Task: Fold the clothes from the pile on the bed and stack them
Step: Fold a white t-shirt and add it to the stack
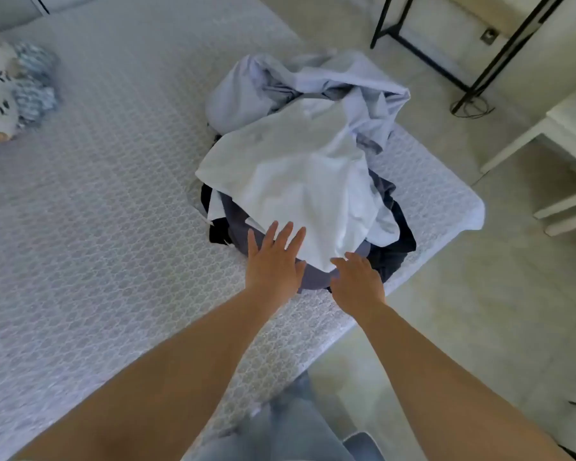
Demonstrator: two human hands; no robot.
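A pile of clothes lies near the bed's right corner. On top is a white garment (300,181), behind it a crumpled pale lilac one (316,81), and underneath dark navy and grey pieces (393,247). My left hand (273,261) lies with straight, spread fingers on the near edge of the white garment. My right hand (356,281) is at the pile's near edge beside it, its fingers bent down onto the white cloth; whether it pinches the cloth is hidden.
The bed (97,211) has a white patterned cover and stretches left and toward me. Small patterned clothes (17,88) lie at its far left. A black metal frame (463,44) and white furniture (562,154) stand on the tiled floor to the right.
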